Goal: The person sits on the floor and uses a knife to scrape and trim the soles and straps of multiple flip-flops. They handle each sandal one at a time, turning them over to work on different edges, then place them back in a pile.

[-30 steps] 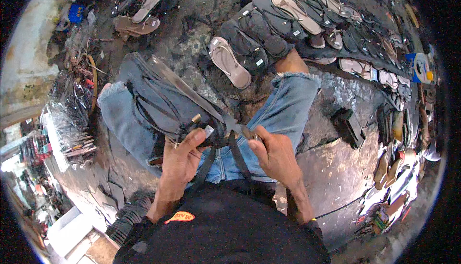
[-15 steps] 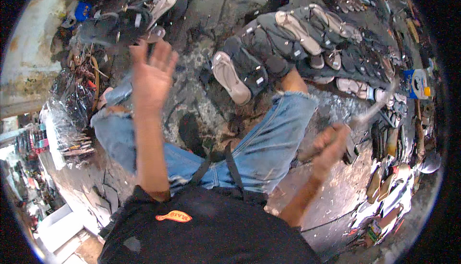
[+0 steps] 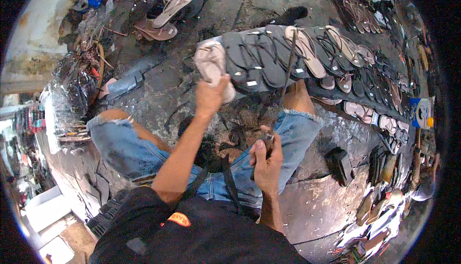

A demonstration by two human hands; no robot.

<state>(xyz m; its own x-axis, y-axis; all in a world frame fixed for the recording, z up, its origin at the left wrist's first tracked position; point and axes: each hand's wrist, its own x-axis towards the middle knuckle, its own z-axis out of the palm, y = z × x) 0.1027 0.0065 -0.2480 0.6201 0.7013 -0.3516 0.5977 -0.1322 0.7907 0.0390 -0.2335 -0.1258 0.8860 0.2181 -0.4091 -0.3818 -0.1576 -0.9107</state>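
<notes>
The left hand [image 3: 210,96] is stretched forward and closed over the near end of a beige flip-flop sandal [image 3: 210,62], its fingers wrapped round the sole at the left end of the fanned row, a grip that looks suited to lifting that one sandal clear of its neighbours. The right hand [image 3: 267,161] sits back over the right thigh, fist clamped round the handle of a long thin blade [image 3: 286,67] whose tip points away and upward across the row; held upright like this, it seems kept out of the way of the reaching arm yet ready for use. The two hands are well apart, one out at the sandals, one close to the body. The sandal lies at the end of a row of dark grey flip-flops [image 3: 261,57] overlapped like shingles just beyond the knees, probably so each can be taken in turn; several carry a small white rectangular sticker [image 3: 251,83] on the sole near the heel. More beige and brown sandals [image 3: 345,53] carry the row on to the right. Frayed denim shorts [image 3: 129,144] cover the spread legs, and dark strap offcuts [image 3: 230,129] lie on the ground between them. Near the right edge stands a blue and yellow box [image 3: 422,113] with a pale label, too small to make out. At the upper left a loose pile of brown sandals [image 3: 165,17] rests on the rough concrete floor [image 3: 317,211], and a small black block [image 3: 342,165] stands on it to the right of the knee.
</notes>
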